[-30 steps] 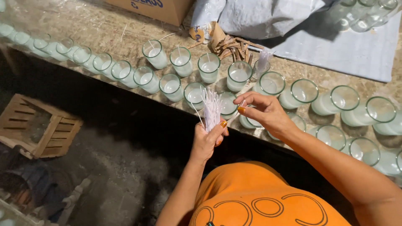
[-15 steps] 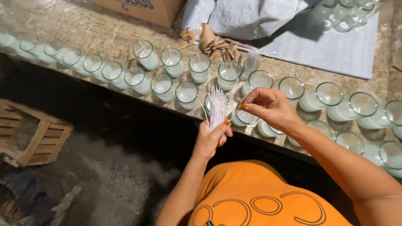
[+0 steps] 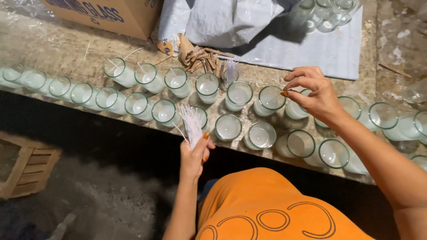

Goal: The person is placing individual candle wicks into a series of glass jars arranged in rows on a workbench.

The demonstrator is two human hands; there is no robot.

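My left hand (image 3: 193,156) grips a fanned bundle of thin white wicks (image 3: 192,123) just in front of the table edge. My right hand (image 3: 313,94) hovers over the back row of glasses, thumb and forefinger pinched together, apparently on a single wick too thin to make out, right above one wax-filled glass (image 3: 269,99). Two rows of clear glasses with white wax (image 3: 227,127) run along the stone table (image 3: 66,46). A few glasses at the left (image 3: 146,75) have a wick standing in them.
A cardboard box (image 3: 102,13) and a grey plastic bag (image 3: 231,20) lie at the back, with brown scraps (image 3: 201,57), a white sheet (image 3: 331,51) and empty glasses (image 3: 321,12). A small glass of spare wicks (image 3: 231,72) stands behind the rows. A wooden crate (image 3: 26,171) sits on the floor at left.
My right hand has left the wick bundle and moved right and away, over a back-row glass. My left hand with the bundle stays near the table edge. The camera view shifted left.
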